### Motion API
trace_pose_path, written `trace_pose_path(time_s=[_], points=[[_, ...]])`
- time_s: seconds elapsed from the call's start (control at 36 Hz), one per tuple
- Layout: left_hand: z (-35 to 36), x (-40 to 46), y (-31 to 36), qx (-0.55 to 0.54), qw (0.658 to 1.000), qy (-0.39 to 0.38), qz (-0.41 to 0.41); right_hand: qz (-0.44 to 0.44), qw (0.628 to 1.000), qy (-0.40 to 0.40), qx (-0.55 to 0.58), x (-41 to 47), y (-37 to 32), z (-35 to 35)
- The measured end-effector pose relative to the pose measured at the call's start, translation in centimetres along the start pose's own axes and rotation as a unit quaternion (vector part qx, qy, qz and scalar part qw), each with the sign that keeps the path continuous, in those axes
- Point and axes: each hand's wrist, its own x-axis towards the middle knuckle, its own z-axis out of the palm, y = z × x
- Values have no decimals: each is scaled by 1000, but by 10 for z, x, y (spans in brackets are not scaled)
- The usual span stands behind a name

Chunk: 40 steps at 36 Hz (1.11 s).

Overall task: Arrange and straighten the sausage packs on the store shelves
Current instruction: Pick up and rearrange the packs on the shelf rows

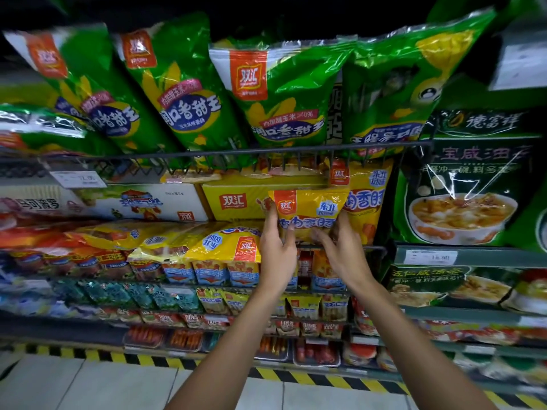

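Both hands, left (276, 241) and right (340, 247), gripping yellow pack (307, 214) upright at the shelf front beside another standing pack (362, 202). Toppled pack (228, 242) to the left remains; I'd say early.

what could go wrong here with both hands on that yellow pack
1. The yellow pack is held only at its lower part by the left hand and right hand; its top could flop forward.
2. The upright pack close behind it to the right could get knocked askew as the held one goes in.
3. The upside-down pack to the left lies loosely over the row and might slide off if bumped.
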Motion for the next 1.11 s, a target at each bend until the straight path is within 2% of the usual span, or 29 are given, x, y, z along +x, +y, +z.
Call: trace_pose_path(time_s=[0.17,0.36,0.47,0.61,0.81,1.0,1.11], points=[[2,-1,-2,25,1000,-16,-1,-5,999,41,3,-4,1,13],[2,10,-18,32,998,-46,26,-26,987,158,36,-23,-2,25],[9,24,-24,52,998,-22,26,-45,989,142,1,-24,4,32],[17,13,-40,71,997,1,31,-43,994,73,-64,-19,11,39],[18,15,-47,76,996,3,41,-47,990,63,-117,-22,10,47],[24,22,-41,63,997,36,26,26,990,136,1,-8,-12,44],[23,23,-36,54,998,25,1,43,989,141,8,-12,-17,46]])
